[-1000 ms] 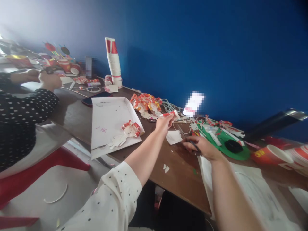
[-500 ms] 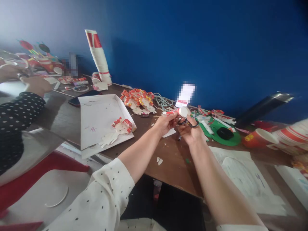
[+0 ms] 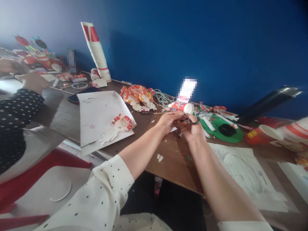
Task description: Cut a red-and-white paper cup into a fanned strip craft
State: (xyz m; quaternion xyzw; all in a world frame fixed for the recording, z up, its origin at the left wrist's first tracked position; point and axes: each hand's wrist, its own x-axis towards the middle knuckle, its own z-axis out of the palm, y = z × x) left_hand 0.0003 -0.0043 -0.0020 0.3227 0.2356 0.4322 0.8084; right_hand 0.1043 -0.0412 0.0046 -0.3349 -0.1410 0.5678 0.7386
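A red and white paper cup piece [image 3: 178, 106] with a round white end is in my left hand [image 3: 168, 122], its fingers closed at the lower edge. My right hand [image 3: 192, 130] is closed around scissors [image 3: 195, 120] with dark loop handles, right beside the cup piece. The scissor blades are mostly hidden by fingers and the cup piece, so their cutting contact cannot be seen. Both hands are close together over the brown table [image 3: 172, 163]. Small white paper scraps [image 3: 160, 158] lie below them.
To the left, a white box lid [image 3: 96, 112] holds a paper cutout with curled red strips [image 3: 121, 123]. Similar cutouts [image 3: 137, 96] are piled behind. A tall stack of cups [image 3: 96, 53] leans at the wall. Green sheet [image 3: 232, 136] lies right. A co-worker's hand [image 3: 36, 81] is far left.
The cup piece has turned, so more of its red printed side shows and its white end points right. My hands have shifted slightly with it; the scissors stay in my right hand.
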